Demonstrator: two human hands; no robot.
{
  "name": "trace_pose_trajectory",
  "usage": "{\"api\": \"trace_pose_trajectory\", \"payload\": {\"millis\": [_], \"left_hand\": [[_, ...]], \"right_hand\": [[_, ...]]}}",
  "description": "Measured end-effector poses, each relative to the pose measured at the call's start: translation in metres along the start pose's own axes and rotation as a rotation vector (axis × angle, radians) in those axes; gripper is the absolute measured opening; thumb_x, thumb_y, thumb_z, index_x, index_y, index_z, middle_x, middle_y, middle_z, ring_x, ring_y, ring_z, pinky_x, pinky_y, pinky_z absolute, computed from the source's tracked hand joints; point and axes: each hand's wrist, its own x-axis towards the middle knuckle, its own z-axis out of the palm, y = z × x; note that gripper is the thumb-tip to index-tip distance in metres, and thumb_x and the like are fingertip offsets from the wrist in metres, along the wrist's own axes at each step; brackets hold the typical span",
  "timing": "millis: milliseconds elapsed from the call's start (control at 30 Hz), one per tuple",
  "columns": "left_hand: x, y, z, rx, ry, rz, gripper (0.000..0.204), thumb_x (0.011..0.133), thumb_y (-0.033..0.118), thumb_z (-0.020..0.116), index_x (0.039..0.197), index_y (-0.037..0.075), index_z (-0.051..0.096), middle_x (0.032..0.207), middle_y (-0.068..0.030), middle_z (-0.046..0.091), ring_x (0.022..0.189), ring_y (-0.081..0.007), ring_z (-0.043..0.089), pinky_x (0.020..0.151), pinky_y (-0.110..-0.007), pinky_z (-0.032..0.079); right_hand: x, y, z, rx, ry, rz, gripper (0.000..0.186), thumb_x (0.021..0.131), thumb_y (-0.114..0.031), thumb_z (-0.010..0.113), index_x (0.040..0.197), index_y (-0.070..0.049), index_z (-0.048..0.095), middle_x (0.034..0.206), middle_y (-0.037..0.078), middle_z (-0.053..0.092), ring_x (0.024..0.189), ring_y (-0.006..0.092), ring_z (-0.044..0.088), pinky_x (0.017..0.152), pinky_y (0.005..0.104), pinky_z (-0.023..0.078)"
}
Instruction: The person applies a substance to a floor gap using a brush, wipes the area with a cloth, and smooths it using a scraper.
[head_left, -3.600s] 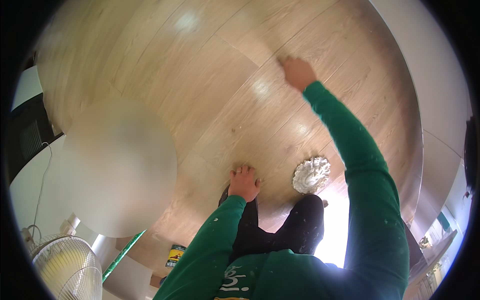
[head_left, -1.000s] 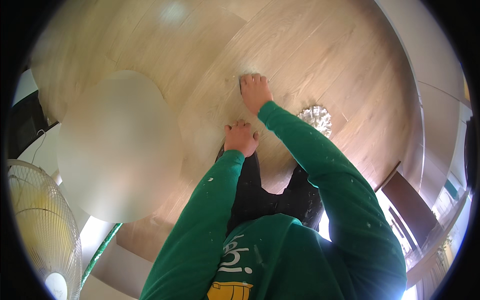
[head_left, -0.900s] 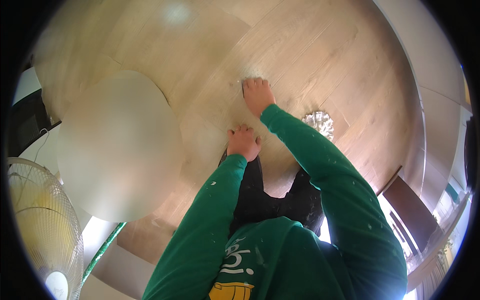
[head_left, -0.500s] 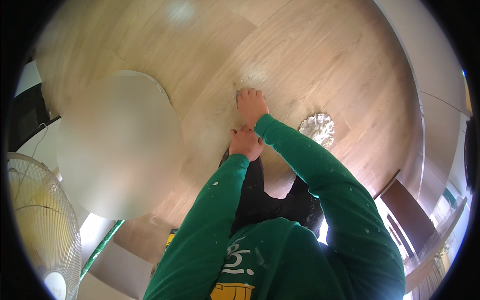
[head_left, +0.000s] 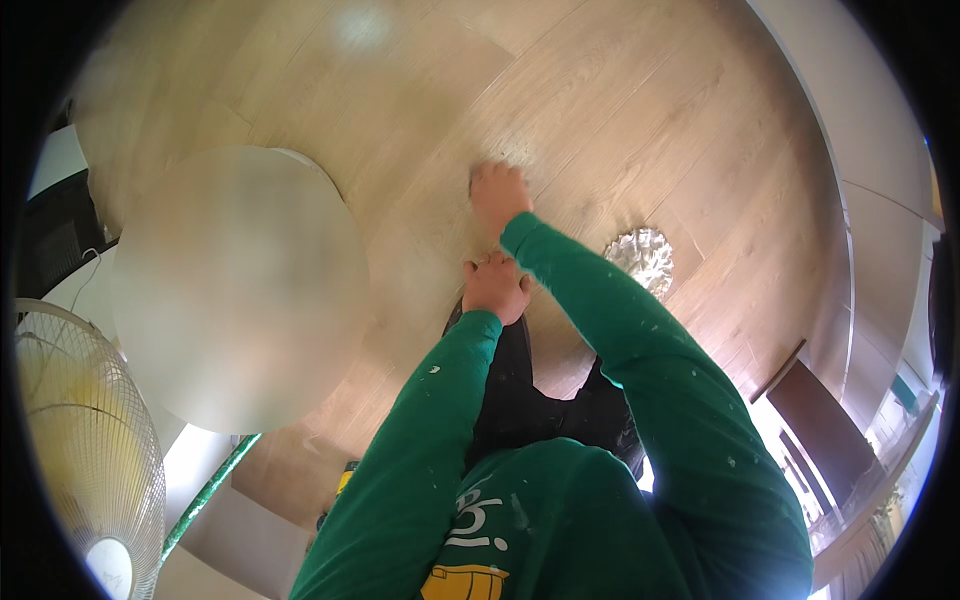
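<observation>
Over the wood-look floor (head_left: 640, 130), my right hand (head_left: 498, 195) is curled with the knuckles up, a little smeared by motion. A sliver of something dark shows at its left edge; the rest is hidden under the fingers. Just beyond the fingertips lie small pale crumbs (head_left: 517, 150) on the boards. My left hand (head_left: 497, 288) rests palm down on my bent knee in black trousers (head_left: 510, 350), its fingers apart and holding nothing that I can see. To the right of my right forearm lies a crumpled silvery round piece (head_left: 643, 260).
A large pale round shape (head_left: 240, 300), blurred, covers the left side. Nearer, at the left rim, stands a wire-caged fan (head_left: 85, 440) beside a green shiny pole (head_left: 210, 495). A brown panel (head_left: 820, 425) stands at the right, below a pale cabinet front (head_left: 885, 260).
My right hand has moved slightly away from me and to the left along the floor. My left hand stays on the knee.
</observation>
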Motion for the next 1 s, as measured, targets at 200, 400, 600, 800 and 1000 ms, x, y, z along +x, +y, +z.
{"api": "trace_pose_trajectory", "payload": {"millis": [200, 400, 600, 800, 1000], "left_hand": [[-0.008, -0.004, -0.003, -0.065, -0.086, 0.052, 0.060, 0.098, 0.048, 0.058, 0.147, 0.014, 0.054, 0.154, -0.0090, 0.054, 0.143, -0.0352, 0.045, 0.117, -0.051, 0.032], [-0.011, -0.025, 0.040, -0.512, 0.273, 0.155, 0.054, 0.098, 0.046, 0.057, 0.144, 0.017, 0.057, 0.153, -0.0084, 0.057, 0.144, -0.0347, 0.045, 0.111, -0.062, 0.032], [-0.012, -0.011, 0.008, -0.144, 0.115, 0.119, 0.059, 0.098, 0.046, 0.057, 0.150, 0.018, 0.053, 0.157, -0.0089, 0.052, 0.148, -0.0331, 0.042, 0.114, -0.065, 0.030], [0.001, -0.011, 0.019, -0.230, -0.029, 0.091, 0.058, 0.098, 0.048, 0.057, 0.148, 0.017, 0.055, 0.155, -0.0088, 0.054, 0.145, -0.0340, 0.046, 0.113, -0.064, 0.029], [-0.012, -0.036, 0.048, -0.206, 0.187, 0.179, 0.058, 0.096, 0.047, 0.059, 0.146, 0.017, 0.056, 0.150, -0.0107, 0.057, 0.140, -0.0339, 0.049, 0.110, -0.062, 0.032]], "right_hand": [[0.032, -0.055, -0.010, 0.063, 0.056, -0.090, 0.026, 0.094, -0.019, 0.059, 0.111, -0.006, 0.073, 0.112, 0.012, 0.064, 0.103, 0.0293, 0.061, 0.085, 0.0475, 0.046], [0.023, -0.087, -0.005, 0.018, 0.135, 0.039, 0.023, 0.092, -0.020, 0.060, 0.106, -0.006, 0.071, 0.103, 0.010, 0.064, 0.095, 0.0277, 0.064, 0.075, 0.0427, 0.046], [0.054, -0.059, -0.020, 0.086, 0.005, 0.101, 0.025, 0.093, -0.020, 0.059, 0.109, -0.005, 0.071, 0.104, 0.012, 0.065, 0.099, 0.0292, 0.064, 0.077, 0.0435, 0.047], [0.053, -0.054, -0.016, 0.101, 0.029, 0.105, 0.022, 0.093, -0.020, 0.059, 0.104, -0.007, 0.072, 0.105, 0.011, 0.064, 0.100, 0.0293, 0.063, 0.079, 0.0446, 0.047], [0.002, -0.062, -0.001, 0.145, 0.017, 0.086, 0.022, 0.091, -0.021, 0.062, 0.105, -0.008, 0.073, 0.104, 0.010, 0.063, 0.100, 0.0284, 0.062, 0.077, 0.0436, 0.045]]}}
